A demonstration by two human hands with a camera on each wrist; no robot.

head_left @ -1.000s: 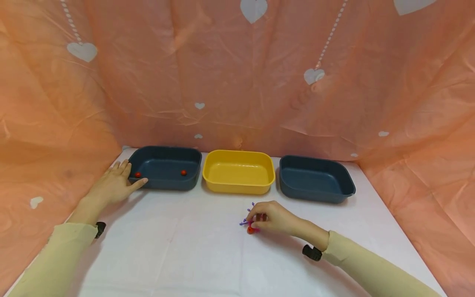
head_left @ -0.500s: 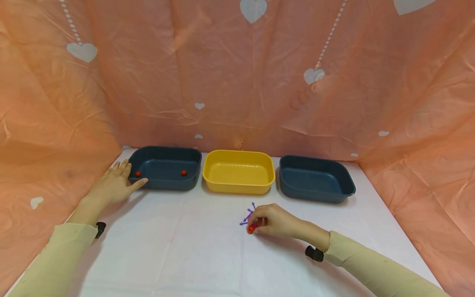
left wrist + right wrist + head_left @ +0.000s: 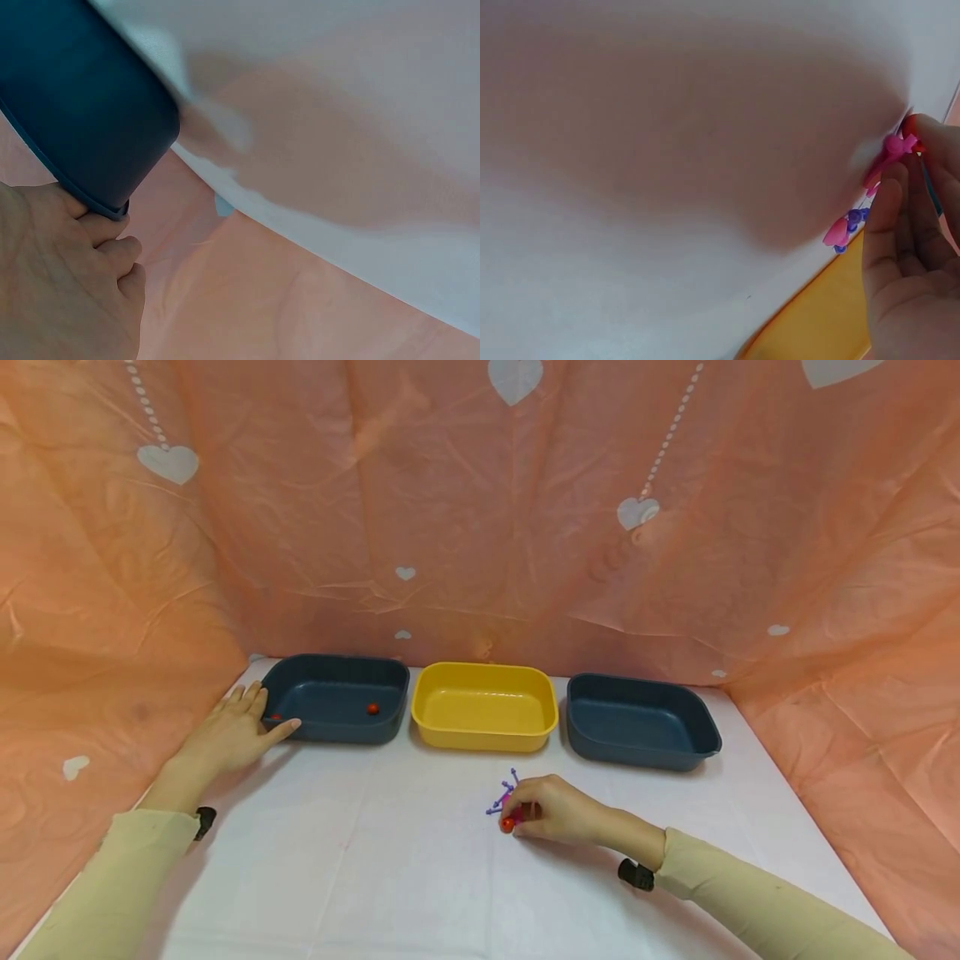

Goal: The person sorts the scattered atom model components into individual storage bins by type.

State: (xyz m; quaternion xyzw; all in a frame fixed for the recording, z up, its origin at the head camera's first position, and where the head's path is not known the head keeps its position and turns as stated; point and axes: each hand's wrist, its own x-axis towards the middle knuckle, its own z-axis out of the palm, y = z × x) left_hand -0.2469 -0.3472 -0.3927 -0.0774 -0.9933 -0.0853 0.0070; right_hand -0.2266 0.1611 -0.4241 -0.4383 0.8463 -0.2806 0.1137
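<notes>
My right hand (image 3: 551,808) is low over the white table, thumb and index finger curled at a small red bead (image 3: 507,824). In the right wrist view, a pink plastic piece (image 3: 891,154) sits right at those fingertips, partly covering the bead. Thin purple sticks with knobbed ends (image 3: 501,799) fan out beside the fingers; a pink tulip-shaped piece (image 3: 836,232) lies by them. My left hand (image 3: 228,731) grips the near-left corner of a dark blue tray (image 3: 337,732), fingers over its side rim and thumb along the front. Inside that tray is another red bead (image 3: 372,708).
A yellow tray (image 3: 483,741) stands in the middle at the back of the table. To its right is a second dark blue tray (image 3: 637,752). Behind and at both sides hangs an orange cloth (image 3: 480,527) with white hearts.
My right hand has lowered slightly and its fingers have closed in around the red bead. The leftmost bead in the left tray has shifted toward the front wall. My left hand stays put.
</notes>
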